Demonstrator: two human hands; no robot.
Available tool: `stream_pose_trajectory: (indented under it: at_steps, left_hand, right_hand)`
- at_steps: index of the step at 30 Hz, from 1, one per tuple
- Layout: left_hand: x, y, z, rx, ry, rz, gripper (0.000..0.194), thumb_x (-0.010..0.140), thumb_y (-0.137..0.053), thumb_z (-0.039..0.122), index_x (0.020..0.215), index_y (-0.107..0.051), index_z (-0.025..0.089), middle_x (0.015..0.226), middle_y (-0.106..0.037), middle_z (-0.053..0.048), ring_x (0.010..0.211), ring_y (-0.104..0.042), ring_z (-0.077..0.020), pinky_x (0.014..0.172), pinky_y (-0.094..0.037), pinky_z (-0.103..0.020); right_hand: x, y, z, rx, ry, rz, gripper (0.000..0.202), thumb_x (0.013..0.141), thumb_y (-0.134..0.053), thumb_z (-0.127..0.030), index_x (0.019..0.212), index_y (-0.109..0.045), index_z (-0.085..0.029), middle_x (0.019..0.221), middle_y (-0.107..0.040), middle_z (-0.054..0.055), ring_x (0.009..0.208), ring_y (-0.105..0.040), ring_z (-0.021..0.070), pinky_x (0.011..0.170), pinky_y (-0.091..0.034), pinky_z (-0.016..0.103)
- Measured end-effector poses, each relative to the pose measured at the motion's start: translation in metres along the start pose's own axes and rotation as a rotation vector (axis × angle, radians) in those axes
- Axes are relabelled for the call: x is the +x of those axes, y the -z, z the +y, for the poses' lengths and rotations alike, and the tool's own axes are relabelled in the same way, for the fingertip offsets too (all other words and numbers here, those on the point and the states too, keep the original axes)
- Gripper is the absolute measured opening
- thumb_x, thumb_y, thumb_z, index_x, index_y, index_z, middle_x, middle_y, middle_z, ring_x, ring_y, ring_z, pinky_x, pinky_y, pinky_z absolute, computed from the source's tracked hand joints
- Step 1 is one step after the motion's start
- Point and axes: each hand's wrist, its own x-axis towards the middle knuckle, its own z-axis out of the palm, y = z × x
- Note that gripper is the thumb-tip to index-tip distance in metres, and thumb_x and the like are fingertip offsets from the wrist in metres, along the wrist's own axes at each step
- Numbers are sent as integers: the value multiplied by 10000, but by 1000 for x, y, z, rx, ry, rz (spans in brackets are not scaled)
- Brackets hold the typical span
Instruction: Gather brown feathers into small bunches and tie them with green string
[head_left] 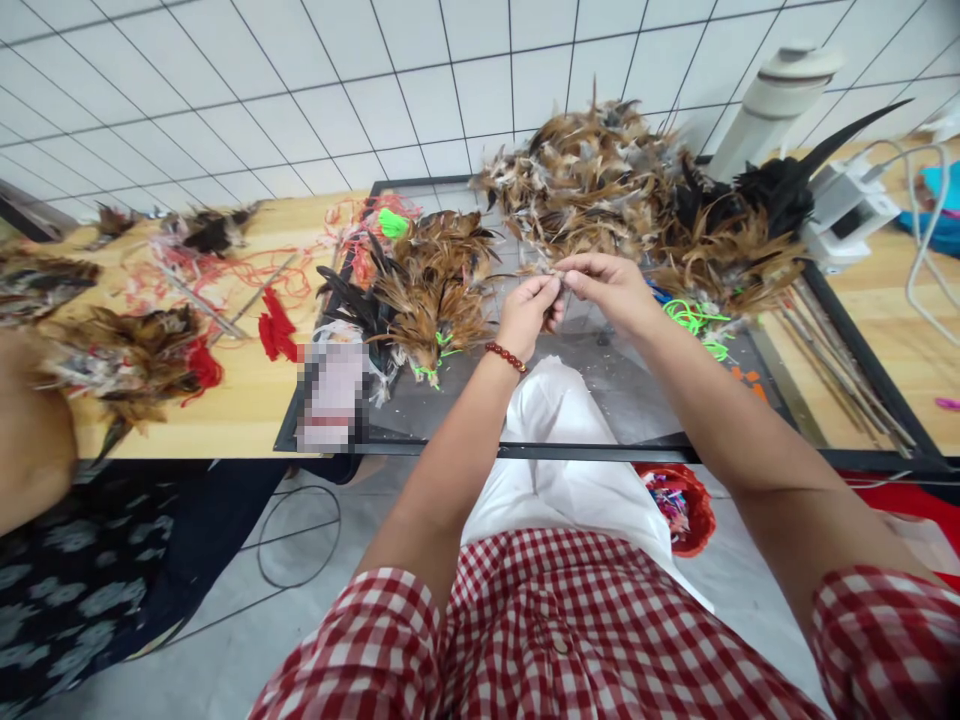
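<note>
My left hand (531, 312), with a red bead bracelet (506, 356) at its wrist, is closed in a pinch above the dark glass-like tabletop. My right hand (611, 290) meets it, thumb and forefinger pinched at the same spot. Between the fingertips is a small thin dark thing that looks like a feather (561, 282), mostly hidden by the fingers. Left of my hands lies a heap of brown feather bundles (442, 290) with bright green ties. Behind them rises a larger pile of brown and grey feathers (592, 180).
A tall pale cylinder (772, 110), a white charger (847, 215) and cables stand at the right. Thin sticks (840, 360) lie near green string (690, 315). Red strings (277, 325) and more feathers (127, 350) cover the left, beside another person's arm (34, 430). A red basket (694, 510) sits below.
</note>
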Motion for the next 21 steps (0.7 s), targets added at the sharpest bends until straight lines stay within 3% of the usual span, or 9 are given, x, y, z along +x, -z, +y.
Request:
stream_pose_trajectory:
  at_steps: [4,8,10,16,21]
  left_hand:
    - [3,0,-5,-1,8,-81,221,899,-785,245,713,-693,165,620,-657,28,556,-607,-59,551,-452,-165]
    - [7,-1,-7,-69,-92,11,106,860,-802,135,771,-794,193,840,-798,-9,845,-734,-83,863,-548,-192]
    - [8,-1,-7,-65,-104,35,89,835,-824,131,790,-814,207,867,-812,-10,868,-739,-93,915,-542,-211]
    - [9,2,-9,62,-113,-34,180,827,-827,146,662,-760,172,660,-738,11,708,-676,-87,805,-517,-194]
    - [14,7,-9,-48,-100,142,215,886,-778,190,686,-701,174,613,-677,28,657,-664,-80,719,-507,-181]
  right_hand:
    - [1,2,-3,34,-26,6,519,651,-870,-696,741,-679,-222,695,-664,8,672,-623,168,674,-554,344]
    - [6,8,1,-50,26,79,461,716,-828,-637,706,-616,-227,682,-621,-8,673,-589,152,705,-533,337]
    - [5,8,2,-147,48,85,438,743,-812,-613,708,-612,-225,711,-633,0,707,-600,160,732,-530,342]
    - [0,0,-4,-257,66,47,429,816,-766,-635,730,-635,-236,762,-645,19,671,-615,164,669,-507,338]
    - [8,16,10,-475,68,188,296,905,-675,-513,894,-727,-222,897,-709,58,845,-650,212,789,-526,373]
